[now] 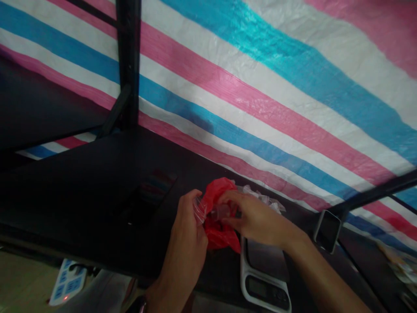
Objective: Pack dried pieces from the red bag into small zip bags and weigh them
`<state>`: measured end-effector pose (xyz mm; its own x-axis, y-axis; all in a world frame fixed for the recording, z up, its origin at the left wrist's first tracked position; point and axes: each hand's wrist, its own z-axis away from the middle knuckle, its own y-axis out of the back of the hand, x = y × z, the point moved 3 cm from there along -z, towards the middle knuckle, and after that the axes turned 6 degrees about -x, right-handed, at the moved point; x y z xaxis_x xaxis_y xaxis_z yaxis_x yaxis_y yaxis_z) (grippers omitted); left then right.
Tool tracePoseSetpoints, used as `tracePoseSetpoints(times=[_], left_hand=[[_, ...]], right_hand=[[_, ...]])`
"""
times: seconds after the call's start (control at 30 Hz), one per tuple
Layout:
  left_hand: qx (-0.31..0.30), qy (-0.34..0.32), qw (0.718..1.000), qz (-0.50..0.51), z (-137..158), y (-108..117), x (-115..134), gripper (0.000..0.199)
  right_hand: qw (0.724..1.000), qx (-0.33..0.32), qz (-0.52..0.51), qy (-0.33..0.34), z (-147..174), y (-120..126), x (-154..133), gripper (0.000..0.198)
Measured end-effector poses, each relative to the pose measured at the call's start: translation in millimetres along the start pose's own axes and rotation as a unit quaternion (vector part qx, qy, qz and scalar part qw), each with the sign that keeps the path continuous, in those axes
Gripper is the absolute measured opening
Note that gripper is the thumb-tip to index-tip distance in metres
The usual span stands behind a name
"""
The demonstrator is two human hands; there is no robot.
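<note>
A crumpled red plastic bag lies on the black shelf between my two hands, its mouth facing me. My left hand is closed on a piece of clear plastic, seemingly a small bag, at the red bag's left side. Over the bag's opening, my right hand has its thumb and fingers bent together around a small translucent piece; blur hides what it is. Just below the right hand sits a kitchen scale with a grey plate and a small display.
Clear plastic bags with white bits lie behind my right hand. A framed dark screen stands at right. The black shelf meets a striped plastic sheet and a metal post. A power strip shows below the front edge.
</note>
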<state>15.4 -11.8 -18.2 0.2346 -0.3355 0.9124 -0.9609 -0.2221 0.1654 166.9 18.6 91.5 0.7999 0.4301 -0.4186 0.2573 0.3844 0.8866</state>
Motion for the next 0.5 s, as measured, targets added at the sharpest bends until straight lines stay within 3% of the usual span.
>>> tracePoseSetpoints(times=[0.17,0.27,0.4,0.5], left_hand=[[0.033,0.055,0.997,0.042,1.1,-2.7,-0.9,0.062],[0.036,0.093,0.992,0.073,1.4,-3.2,-1.0,0.062],[0.027,0.110,0.990,0.079,2.7,-3.8,1.5,0.062],[0.014,0.110,0.991,0.069,5.1,-5.4,2.4,0.064]], right_hand=[[0.999,-0.042,0.023,-0.018,-1.0,-38.3,-7.7,0.035],[0.999,-0.043,0.015,-0.025,10.8,-45.3,-5.1,0.031],[0.998,0.020,0.009,-0.067,11.0,-38.5,3.8,0.035],[0.991,0.063,0.069,-0.099,-1.2,-38.6,6.6,0.044]])
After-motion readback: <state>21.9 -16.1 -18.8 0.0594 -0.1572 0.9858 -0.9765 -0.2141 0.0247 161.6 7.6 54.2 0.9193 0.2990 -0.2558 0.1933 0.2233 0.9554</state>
